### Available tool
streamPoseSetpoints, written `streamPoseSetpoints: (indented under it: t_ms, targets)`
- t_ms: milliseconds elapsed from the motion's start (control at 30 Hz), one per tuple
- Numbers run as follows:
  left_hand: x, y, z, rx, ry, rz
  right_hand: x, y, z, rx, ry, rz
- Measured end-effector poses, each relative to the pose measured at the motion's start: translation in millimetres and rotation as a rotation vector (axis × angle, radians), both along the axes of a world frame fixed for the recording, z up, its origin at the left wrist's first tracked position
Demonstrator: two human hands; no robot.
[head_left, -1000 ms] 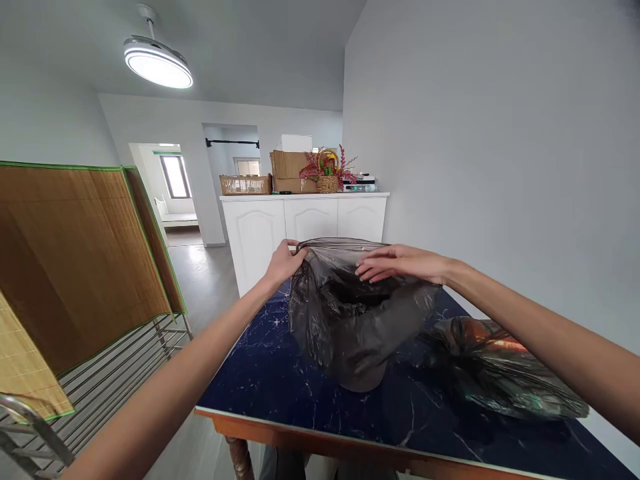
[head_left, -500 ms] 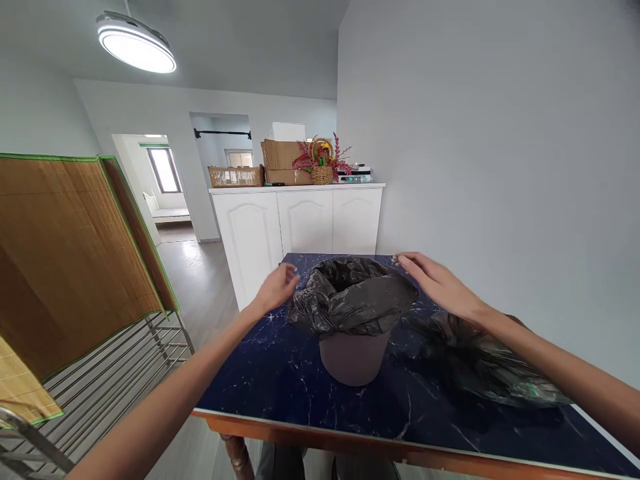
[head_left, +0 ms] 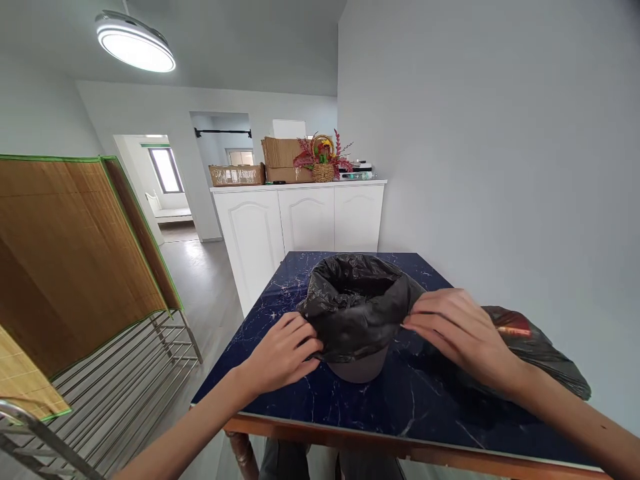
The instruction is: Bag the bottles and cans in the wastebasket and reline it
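Observation:
A black plastic bag [head_left: 357,327] lines a grey trash can [head_left: 361,371], its edge folded out over the rim and hanging down the sides. The can stands upright on the blue marble-patterned table [head_left: 280,400]. At the left of the bag's hanging edge, my left hand [head_left: 287,350] pinches the plastic with bent fingers. My right hand [head_left: 457,330] grips the bag's edge on the right side between thumb and fingers. Just beyond my right forearm lies another dark plastic bag [head_left: 545,350] with a red patch showing, partly hidden by that arm.
A white cabinet [head_left: 307,217] behind the table carries cardboard boxes [head_left: 287,160] and a flower basket [head_left: 323,172]. To the left stands a metal rack [head_left: 150,360] with a bamboo mat [head_left: 75,247] over it. A grey wall [head_left: 500,167] borders the right side.
Both hands have come down and nearer to me, from beside the rim to the bag's hanging edge, and have taken hold of it. The bag's front is now pulled smoother and lower over the can.

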State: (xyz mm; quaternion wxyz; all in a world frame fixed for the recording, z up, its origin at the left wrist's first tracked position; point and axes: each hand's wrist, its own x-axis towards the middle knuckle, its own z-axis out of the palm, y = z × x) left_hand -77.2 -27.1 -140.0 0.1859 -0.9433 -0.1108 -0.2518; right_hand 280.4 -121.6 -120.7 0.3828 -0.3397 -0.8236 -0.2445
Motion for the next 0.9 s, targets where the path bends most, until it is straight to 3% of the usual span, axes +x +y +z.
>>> streamPoseSetpoints:
  t_ms: [167, 267, 333, 433, 500, 567, 700, 900]
  targets:
    - [-2.5, 8.4, -32.8, -0.005, 0.059, 0.020, 1.7, -1.3, -31.0, -0.174, -0.227, 0.010]
    - [-16.5, 6.2, -49.3, -0.088, 0.052, 0.039, -3.6, -5.2, -34.2, -0.252, -0.261, 0.019]
    - [-31.4, 2.1, -60.9, -0.066, -0.012, 0.055, -8.5, -11.7, -24.1, -0.302, -0.204, 0.056]
    - [-52.5, -2.4, -77.3, -0.060, -0.260, 0.148, -16.8, -18.0, 1.9, -0.230, 0.001, 0.073]
    - [-60.7, -0.1, -85.0, -0.198, -0.394, 0.261, -21.0, -12.7, 17.8, -0.178, 0.093, 0.023]
    - [-64.4, 8.0, -90.0, -0.416, -0.455, 0.381, -22.5, 1.3, 27.6, -0.240, 0.080, -0.015]
    - [-70.6, 31.1, -99.1, -0.753, -0.469, 0.542, -19.0, 38.0, 31.5, -0.454, -0.017, 0.016]
    - [-82.4, 41.1, -110.1, -0.829, -0.488, 0.620, -9.7, 75.8, 38.2, -0.507, -0.078, -0.064]
